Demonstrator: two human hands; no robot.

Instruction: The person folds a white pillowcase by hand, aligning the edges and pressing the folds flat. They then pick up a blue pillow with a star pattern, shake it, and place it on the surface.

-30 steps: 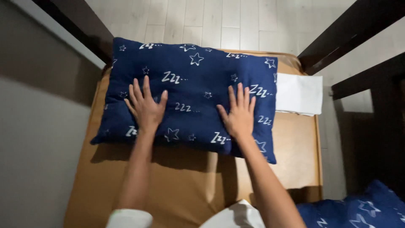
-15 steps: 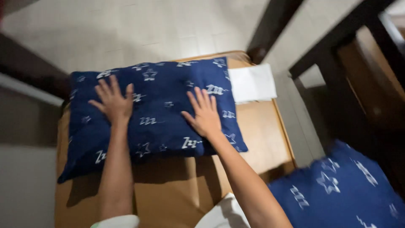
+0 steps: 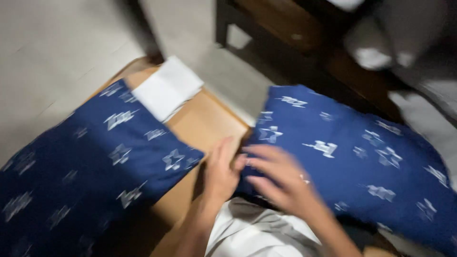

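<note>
Fingers 1st: our right hand (image 3: 281,183) is spread wide, blurred, touching the near edge of the 2nd navy star-print pillow (image 3: 362,157) at 3 o'clock. Left hand (image 3: 221,173) is open w/ fingers together, empty, at that pillow's corner, over the brown table (image 3: 209,119). For a clean pickup we'd grip the corner w/ both hands. Other navy pillow (image 3: 85,176) lies at 9 o'clock on the table, folded white cloth (image 3: 166,88) at 11, touching its edge.
</note>
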